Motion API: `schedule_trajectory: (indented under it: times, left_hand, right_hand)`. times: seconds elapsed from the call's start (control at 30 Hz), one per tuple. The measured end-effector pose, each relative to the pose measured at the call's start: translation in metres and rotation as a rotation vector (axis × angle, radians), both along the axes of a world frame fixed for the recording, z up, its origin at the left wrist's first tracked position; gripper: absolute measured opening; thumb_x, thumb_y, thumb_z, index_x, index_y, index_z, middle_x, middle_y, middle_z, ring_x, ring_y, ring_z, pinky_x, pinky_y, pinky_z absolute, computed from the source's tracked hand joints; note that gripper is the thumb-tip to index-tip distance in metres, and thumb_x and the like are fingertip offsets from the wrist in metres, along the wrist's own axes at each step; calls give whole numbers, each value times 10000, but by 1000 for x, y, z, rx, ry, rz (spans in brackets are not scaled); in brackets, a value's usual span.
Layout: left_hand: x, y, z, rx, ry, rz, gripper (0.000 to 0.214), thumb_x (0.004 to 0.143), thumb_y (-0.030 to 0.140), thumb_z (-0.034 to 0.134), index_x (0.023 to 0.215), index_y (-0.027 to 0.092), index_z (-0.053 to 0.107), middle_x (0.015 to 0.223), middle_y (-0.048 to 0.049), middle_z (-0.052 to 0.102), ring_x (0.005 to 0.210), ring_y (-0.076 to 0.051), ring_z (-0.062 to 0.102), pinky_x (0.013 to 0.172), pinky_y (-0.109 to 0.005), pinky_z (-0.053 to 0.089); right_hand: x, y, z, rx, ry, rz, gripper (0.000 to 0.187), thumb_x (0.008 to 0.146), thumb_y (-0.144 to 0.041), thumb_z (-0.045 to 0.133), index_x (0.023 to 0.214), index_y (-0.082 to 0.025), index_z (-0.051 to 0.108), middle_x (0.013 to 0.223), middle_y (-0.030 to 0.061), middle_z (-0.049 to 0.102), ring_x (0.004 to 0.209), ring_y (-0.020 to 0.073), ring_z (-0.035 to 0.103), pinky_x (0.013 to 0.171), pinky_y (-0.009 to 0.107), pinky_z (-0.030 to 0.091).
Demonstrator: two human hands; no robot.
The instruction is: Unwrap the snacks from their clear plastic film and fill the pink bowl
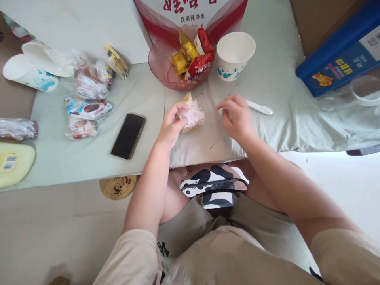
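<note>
My left hand (pixel 175 122) is closed on a crumpled piece of bubble wrap (pixel 192 114) at the table's front part. Something yellow shows at the top and bottom edges of the wrap; what it is stays mostly covered. To the right, my right hand (pixel 236 118) hovers over the cloth, slightly blurred, its fingers bent but apart and nothing visible in them. Just behind that hand lies a slim white pen-like tool (pixel 259 107), one end hidden by the fingers.
A pink glass bowl (pixel 160 71) with snack packets and a paper cup (pixel 234 55) stand behind. A phone (pixel 128 136) lies left, near wrapped snacks (pixel 89 109) and tipped paper cups (pixel 32 73). At right are a blue box (pixel 341 51) and a clear plastic container (pixel 363 93).
</note>
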State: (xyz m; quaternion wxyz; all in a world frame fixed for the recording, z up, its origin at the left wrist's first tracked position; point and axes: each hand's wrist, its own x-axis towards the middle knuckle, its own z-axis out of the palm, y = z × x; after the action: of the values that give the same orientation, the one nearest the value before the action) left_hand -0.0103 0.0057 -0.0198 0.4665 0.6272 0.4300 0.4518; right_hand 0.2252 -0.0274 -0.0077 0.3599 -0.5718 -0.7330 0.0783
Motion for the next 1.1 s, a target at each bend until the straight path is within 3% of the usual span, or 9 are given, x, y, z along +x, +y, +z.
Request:
schedule_trajectory:
  times: [0.13,0.23,0.3,0.4,0.53,0.63,0.83,1.0,1.1]
  left_hand:
    - [-1,3,11,-177,-177,-32,586,889,780,426,830,234,632,823,-53,624,736,-179,641,613,-314,544]
    - [1,4,12,-185,-189,-20,525,844,750,555,818,230,624,847,-45,635,745,-166,637,622,-289,539]
    - [4,5,8,-134,-173,7,405,765,614,745,878,241,631,932,-30,657,783,-152,640,661,-271,545]
    - [6,5,1,-40,-145,27,406,726,461,821,1023,270,622,1109,-31,657,892,-155,654,763,-281,567]
    - [9,3,-7,64,-37,37,641,748,375,812,1306,328,501,1293,-67,600,977,-178,662,854,-335,580]
    - [12,1,-9,96,13,45,762,764,341,803,1411,359,401,1363,-96,556,1004,-201,673,875,-376,586]
    - [12,-2,-6,59,-55,78,761,757,459,817,1385,367,398,1342,-94,564,1093,-237,663,896,-409,583]
    - [-12,13,-1,36,-87,270,551,839,582,718,1272,358,463,1252,-26,625,1211,-222,593,925,-386,543]
    - [-23,19,-1,16,-5,232,381,921,575,617,1197,341,495,1169,7,656,1171,-187,592,907,-369,528]
  right_hand:
    - [48,5,-3,-118,-58,-366,305,917,-264,467,1161,-197,639,1192,183,629,1193,392,542,977,609,433]
    - [72,6,-16,-203,-124,-447,328,889,-329,523,1154,-171,635,1225,219,619,1208,413,529,967,612,429]
    - [78,4,-18,-224,-149,-427,279,884,-336,525,1068,-179,664,1164,208,650,1149,393,560,949,583,446]
    - [67,-7,-4,-203,-94,-376,246,909,-325,494,1015,-204,680,1065,172,697,1053,347,610,926,527,464]
    - [21,-28,23,-257,136,-188,279,957,-373,451,1020,-224,678,902,94,729,849,258,662,794,410,496]
    - [-17,-36,27,-346,255,-56,312,986,-425,415,934,-230,653,727,35,675,712,212,645,692,342,471]
    - [-46,-19,21,-386,159,56,310,963,-375,422,734,-227,571,659,31,634,621,182,558,623,313,379]
    - [-38,-20,23,-425,45,114,328,939,-354,433,701,-218,613,563,5,533,545,156,457,580,305,324]
    - [-24,-21,22,-427,12,62,298,924,-363,466,807,-219,699,601,18,593,569,174,504,596,310,355]
